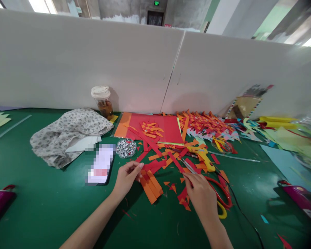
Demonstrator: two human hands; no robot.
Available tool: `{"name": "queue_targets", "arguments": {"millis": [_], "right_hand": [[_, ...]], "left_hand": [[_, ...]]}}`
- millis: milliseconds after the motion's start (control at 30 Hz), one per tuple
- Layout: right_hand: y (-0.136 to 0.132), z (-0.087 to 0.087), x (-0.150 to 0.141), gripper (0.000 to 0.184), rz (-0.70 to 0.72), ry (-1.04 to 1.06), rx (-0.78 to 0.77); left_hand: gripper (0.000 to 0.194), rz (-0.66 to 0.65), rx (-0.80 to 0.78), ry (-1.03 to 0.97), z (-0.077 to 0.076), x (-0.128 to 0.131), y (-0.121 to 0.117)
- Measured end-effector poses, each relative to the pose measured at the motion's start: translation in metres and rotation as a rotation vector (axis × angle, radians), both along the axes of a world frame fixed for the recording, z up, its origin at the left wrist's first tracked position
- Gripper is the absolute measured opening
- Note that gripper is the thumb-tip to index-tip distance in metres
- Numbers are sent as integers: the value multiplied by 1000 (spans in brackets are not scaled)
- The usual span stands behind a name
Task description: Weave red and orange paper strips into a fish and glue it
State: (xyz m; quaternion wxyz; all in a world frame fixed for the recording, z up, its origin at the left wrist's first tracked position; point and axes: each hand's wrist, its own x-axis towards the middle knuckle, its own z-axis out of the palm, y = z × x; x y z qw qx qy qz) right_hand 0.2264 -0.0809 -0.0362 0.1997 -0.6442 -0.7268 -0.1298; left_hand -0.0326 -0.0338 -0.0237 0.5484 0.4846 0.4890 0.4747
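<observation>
My left hand pinches a partly woven piece of orange and red paper strips. Its orange ends hang toward me, and red strips stick out to the right. My right hand has thumb and fingers closed on the lower end of a red paper strip. Beside and partly under that hand lie scissors with red and yellow handles, blades pointing away. Loose red and orange strips and scraps are scattered between and beyond both hands. A yellow glue gun rests just past the right hand.
A phone, a dish of googly eyes, a patterned cloth and a lidded cup stand left. Stacked coloured paper and woven paper fish lie at the back. The glue gun's black cord crosses the right side.
</observation>
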Motion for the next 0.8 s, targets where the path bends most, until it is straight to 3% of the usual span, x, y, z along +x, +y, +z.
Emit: {"name": "queue_targets", "arguments": {"millis": [167, 267, 400, 533, 700, 800], "right_hand": [[-3, 8, -13, 26, 10, 103, -12], [-8, 16, -31, 26, 60, 356, -99], [-13, 26, -58, 30, 94, 710, -329], [-12, 30, -75, 40, 83, 1056, -475], [-5, 28, -76, 44, -15, 1404, -378], [-2, 27, -67, 46, -76, 1423, -363]], "left_hand": [[29, 21, -8, -12, -1, 1, -1], [28, 31, 1, -22, -5, 2, -1], [26, -23, 74, 32, -7, 2, -4], [20, -136, 299, 217, -4, 1, -7], [23, -396, 593, 353, -4, -1, -10], [27, -468, 700, 465, -5, -3, -10]]}}
